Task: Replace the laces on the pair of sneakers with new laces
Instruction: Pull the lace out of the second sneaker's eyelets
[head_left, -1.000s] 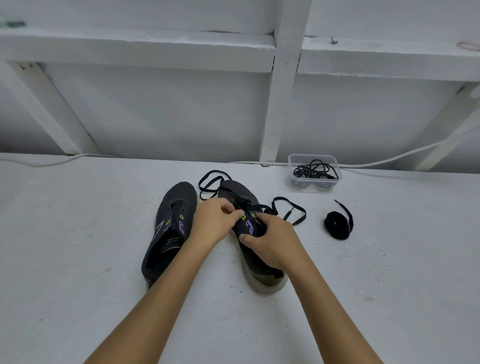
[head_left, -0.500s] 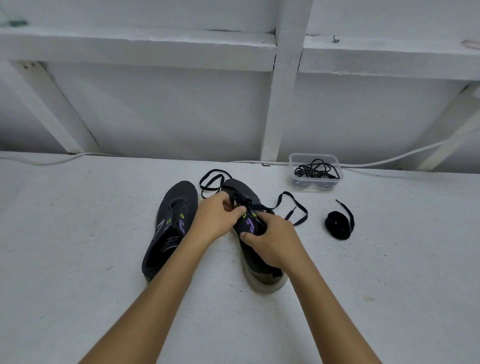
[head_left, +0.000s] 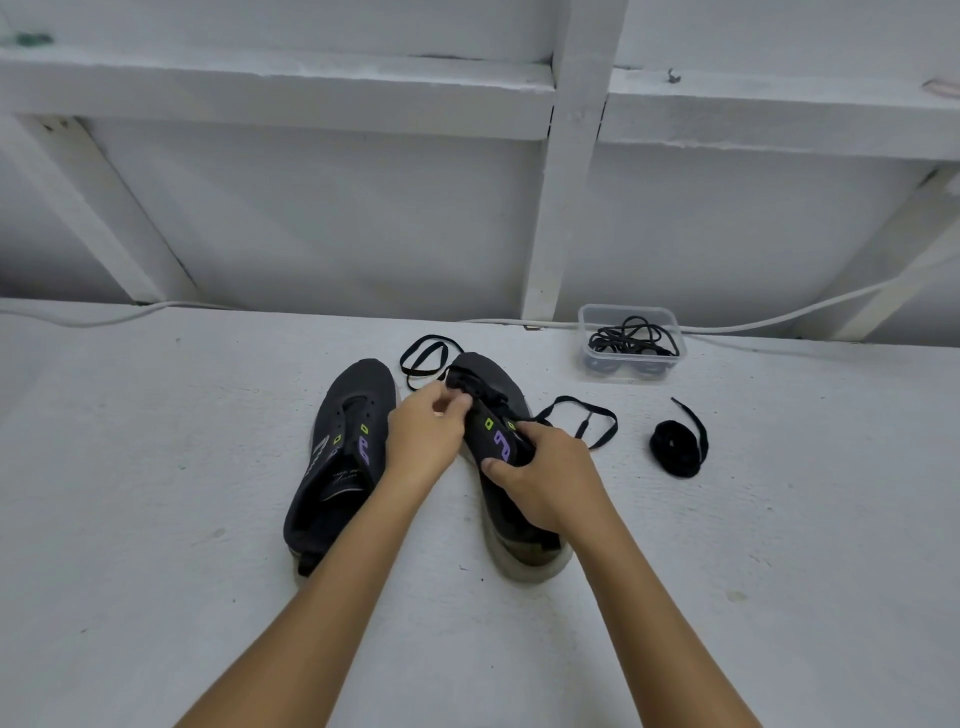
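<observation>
We've got the right-hand dark grey knit sneaker on the white table, right hand gripping its side, left hand pinching the flat black lace near the front eyelets. That lace looks limp and light, so we'd pinch near the tip; the soft upper likely needs bracing.

Laces in tub, behind coiled lace.
</observation>
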